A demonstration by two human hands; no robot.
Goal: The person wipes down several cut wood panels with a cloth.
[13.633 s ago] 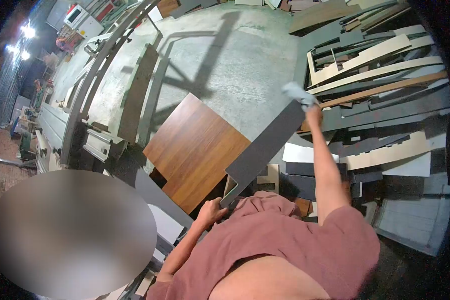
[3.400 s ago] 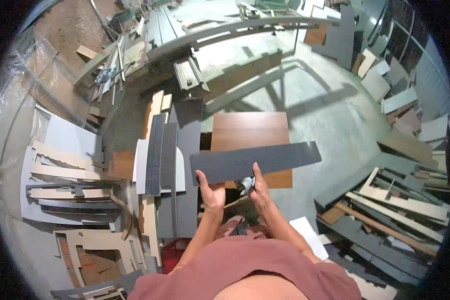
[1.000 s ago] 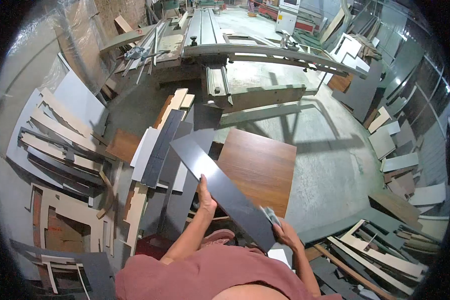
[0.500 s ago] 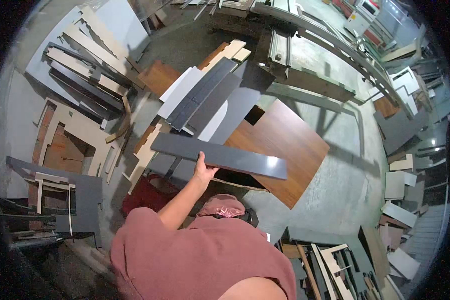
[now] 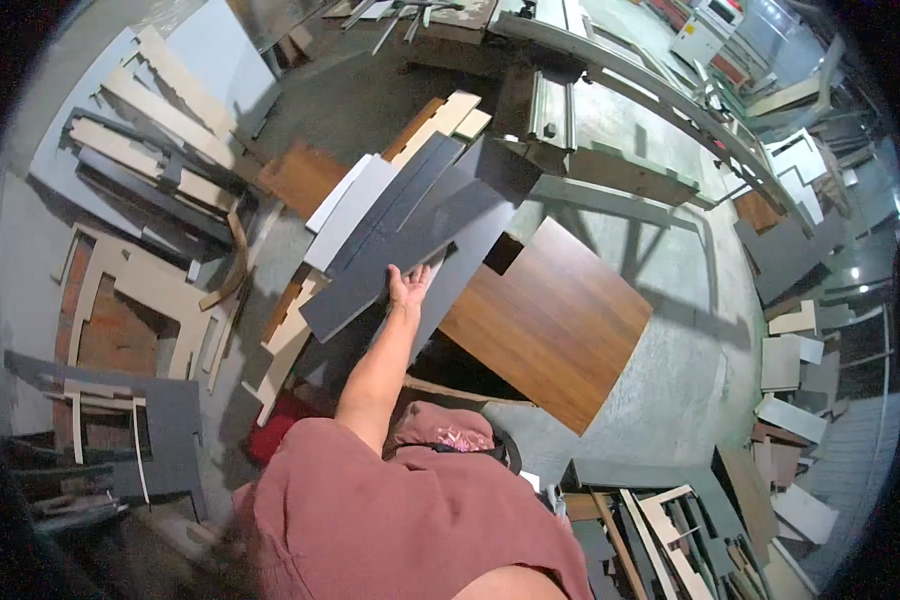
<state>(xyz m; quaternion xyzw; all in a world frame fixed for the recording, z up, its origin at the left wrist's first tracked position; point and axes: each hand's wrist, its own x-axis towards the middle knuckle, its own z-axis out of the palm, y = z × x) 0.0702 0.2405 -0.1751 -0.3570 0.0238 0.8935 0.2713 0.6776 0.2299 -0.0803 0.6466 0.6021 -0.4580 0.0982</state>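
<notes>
The right hand is out of sight somewhere below the red shirt (image 5: pixel 410 520), the left hand (image 5: pixel 408 285) is too small to show whether its fingers clasp the dark grey strip (image 5: pixel 390 255) or merely lie on it, and that strip covers much of the stacked boards (image 5: pixel 355 205) beneath.

Brown wood-grain panel (image 5: pixel 555 325) lying flat, bare concrete floor (image 5: pixel 700 385) to its right, metal saw bench (image 5: pixel 610 90) beyond, pale and grey offcuts (image 5: pixel 140 150) stacked left, more scraps (image 5: pixel 670 530) lower right.
</notes>
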